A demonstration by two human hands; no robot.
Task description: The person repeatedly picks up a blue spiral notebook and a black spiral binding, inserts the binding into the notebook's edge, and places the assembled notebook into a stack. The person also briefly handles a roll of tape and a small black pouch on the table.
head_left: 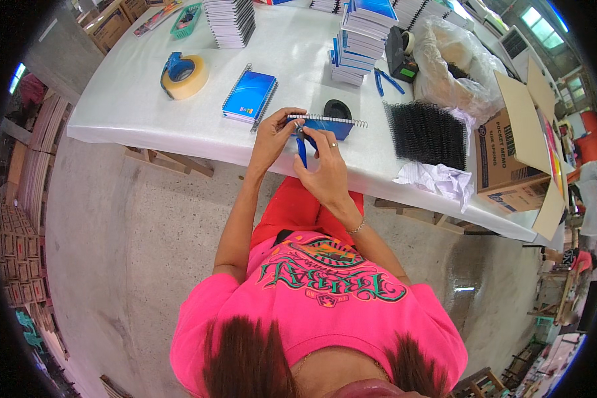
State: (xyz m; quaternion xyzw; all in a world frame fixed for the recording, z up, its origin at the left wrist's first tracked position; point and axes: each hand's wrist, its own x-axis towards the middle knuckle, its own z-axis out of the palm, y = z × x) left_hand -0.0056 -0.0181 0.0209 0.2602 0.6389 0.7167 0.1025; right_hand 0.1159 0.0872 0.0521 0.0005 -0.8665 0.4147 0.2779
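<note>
My left hand [272,138] grips the left end of a blue spiral notebook [337,126], held at the table's near edge with its wire binding on top. In my right hand [328,169] is a pair of blue-handled pliers [302,154], its jaws up against the left end of the binding, close to my left fingertips. The exact bite of the jaws is hidden by my fingers. Just behind the notebook sits a round black object [337,107]. A small stack of blue spiral notebooks [249,94] lies to the left of my hands.
On the white-covered table [126,106] are a tape roll [184,76], tall notebook stacks [229,23] [361,46] and a green basket [186,20]. To the right lie another pair of pliers [388,81], black wire coils [428,134], crumpled paper [438,180], a plastic bag [454,63] and an open carton [511,156].
</note>
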